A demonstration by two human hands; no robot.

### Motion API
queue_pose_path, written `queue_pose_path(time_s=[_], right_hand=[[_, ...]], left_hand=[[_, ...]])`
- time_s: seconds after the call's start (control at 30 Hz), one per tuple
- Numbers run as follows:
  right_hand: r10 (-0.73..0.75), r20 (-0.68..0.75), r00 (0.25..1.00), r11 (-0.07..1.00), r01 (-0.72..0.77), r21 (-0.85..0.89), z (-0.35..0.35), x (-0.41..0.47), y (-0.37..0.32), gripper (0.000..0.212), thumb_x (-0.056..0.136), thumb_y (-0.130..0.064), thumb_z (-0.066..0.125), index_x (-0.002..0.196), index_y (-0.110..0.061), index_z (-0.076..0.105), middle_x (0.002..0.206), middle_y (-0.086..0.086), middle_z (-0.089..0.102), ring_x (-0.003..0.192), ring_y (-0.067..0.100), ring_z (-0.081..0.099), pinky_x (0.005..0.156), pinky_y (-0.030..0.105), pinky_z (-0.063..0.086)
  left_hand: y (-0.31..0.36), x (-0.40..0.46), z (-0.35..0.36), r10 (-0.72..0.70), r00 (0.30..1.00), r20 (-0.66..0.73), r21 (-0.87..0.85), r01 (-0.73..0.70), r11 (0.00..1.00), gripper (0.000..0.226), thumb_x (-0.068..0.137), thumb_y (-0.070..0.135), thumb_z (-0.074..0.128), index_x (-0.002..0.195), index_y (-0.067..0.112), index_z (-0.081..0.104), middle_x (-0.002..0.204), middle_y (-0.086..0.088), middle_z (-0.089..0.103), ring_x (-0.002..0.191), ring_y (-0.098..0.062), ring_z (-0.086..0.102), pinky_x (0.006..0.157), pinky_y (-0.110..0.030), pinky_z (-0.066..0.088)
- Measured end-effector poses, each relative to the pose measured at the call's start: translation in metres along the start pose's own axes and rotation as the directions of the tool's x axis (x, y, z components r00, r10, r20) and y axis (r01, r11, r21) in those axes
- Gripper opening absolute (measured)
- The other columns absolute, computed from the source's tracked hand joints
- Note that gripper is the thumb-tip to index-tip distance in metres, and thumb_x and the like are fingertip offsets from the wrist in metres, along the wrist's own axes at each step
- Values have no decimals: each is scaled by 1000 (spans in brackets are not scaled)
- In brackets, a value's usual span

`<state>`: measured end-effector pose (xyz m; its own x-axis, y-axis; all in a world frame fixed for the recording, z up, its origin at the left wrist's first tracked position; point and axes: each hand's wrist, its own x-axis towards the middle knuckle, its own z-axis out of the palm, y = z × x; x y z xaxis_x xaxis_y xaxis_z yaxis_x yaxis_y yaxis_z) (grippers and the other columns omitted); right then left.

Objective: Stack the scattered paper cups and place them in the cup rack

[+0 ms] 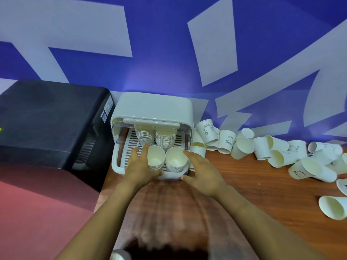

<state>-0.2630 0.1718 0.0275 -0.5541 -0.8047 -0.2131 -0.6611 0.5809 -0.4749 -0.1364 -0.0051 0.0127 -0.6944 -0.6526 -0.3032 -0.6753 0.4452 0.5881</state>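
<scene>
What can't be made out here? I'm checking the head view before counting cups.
- Rear stacks in the cup rack: tops hidden under its raised lid.
- Front stacks: cup count too fine; left hand covers one side.
- Loose cups: overlapping, some cut off by the right edge.
- Right hand: contact with the stack unclear.

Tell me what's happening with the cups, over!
Left grip on front-left stack in cup rack. Right grip open beside front-right stack. Loose cups wait on table. Nothing blocking.
</scene>
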Motion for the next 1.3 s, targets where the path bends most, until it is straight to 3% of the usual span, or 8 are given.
queue_pose_path(time_s=[0.2, 0.33, 0.47, 0.6, 0.73, 0.87, 1.13, 1.3], right_hand=[[46, 12, 999, 999, -46, -7, -4, -26, 13, 73, 87, -41, 60, 148, -27, 23, 149, -2, 32, 134, 21, 34, 109, 33, 33], [92, -27, 995, 996, -91, 14, -10, -47, 27, 69, 87, -39, 60, 146, -26, 28, 146, -2, 34, 132, 21, 37, 106, 36, 37], [139, -74, 987, 990, -137, 34, -13, -72, 47, 67, 86, -38, 62, 144, -29, 31, 143, -5, 37, 129, 18, 41, 104, 35, 40], [190, -82, 978, 981, -186, 54, -23, -98, 75, 64, 86, -36, 62, 143, -28, 33, 144, -5, 37, 130, 16, 40, 104, 33, 39], [234, -100, 967, 969, -224, 100, -39, -122, 108, 63, 87, -37, 61, 143, -29, 33, 144, -7, 36, 132, 15, 38, 106, 34, 38], [227, -119, 967, 969, -213, 126, -57, -156, 152, 61, 88, -35, 60, 143, -29, 34, 144, -6, 36, 130, 15, 39, 103, 34, 40], [252, -250, 935, 963, -216, 164, -101, -258, 280, 57, 87, -21, 61, 139, -28, 40, 138, -8, 43, 122, 11, 46, 92, 22, 39], [353, -253, 901, 936, -337, 104, -125, -323, 360, 60, 78, -24, 63, 135, -25, 45, 135, -3, 48, 122, 21, 46, 95, 33, 42]], left_hand=[[17, -37, 4, 165, 976, -141, -62, -175, 983, 95, 68, 35, 81, 145, 32, 26, 147, -3, 22, 135, -25, 27, 107, -41, 35], [40, -56, 10, 337, 911, -236, -115, -371, 922, 72, 71, 26, 79, 134, 25, 44, 133, 1, 38, 124, -19, 37, 100, -22, 30], [63, -66, 29, 442, 883, -159, -175, -466, 868, 63, 76, 29, 75, 131, 29, 44, 126, 6, 44, 116, -16, 44, 101, -32, 39], [82, -77, 54, 469, 882, -39, -196, -467, 862, 65, 77, 29, 73, 134, 29, 41, 128, 8, 43, 120, -13, 43, 104, -32, 38], [98, -90, 75, 497, 867, 30, -157, -487, 859, 63, 79, 29, 73, 134, 29, 42, 125, 12, 41, 121, -9, 43, 102, -22, 33], [131, -104, 110, 467, 883, 56, -111, -459, 881, 64, 79, 33, 73, 134, 31, 42, 132, 6, 44, 122, -12, 45, 102, -28, 38], [226, -148, 214, 424, 900, 104, -124, -411, 903, 67, 77, 30, 75, 135, 32, 42, 127, 8, 43, 121, -14, 45, 102, -31, 39], [269, -178, 272, 441, 880, 175, -189, -410, 892, 65, 79, 26, 74, 135, 28, 41, 127, 7, 42, 124, -12, 42, 105, -25, 34]])
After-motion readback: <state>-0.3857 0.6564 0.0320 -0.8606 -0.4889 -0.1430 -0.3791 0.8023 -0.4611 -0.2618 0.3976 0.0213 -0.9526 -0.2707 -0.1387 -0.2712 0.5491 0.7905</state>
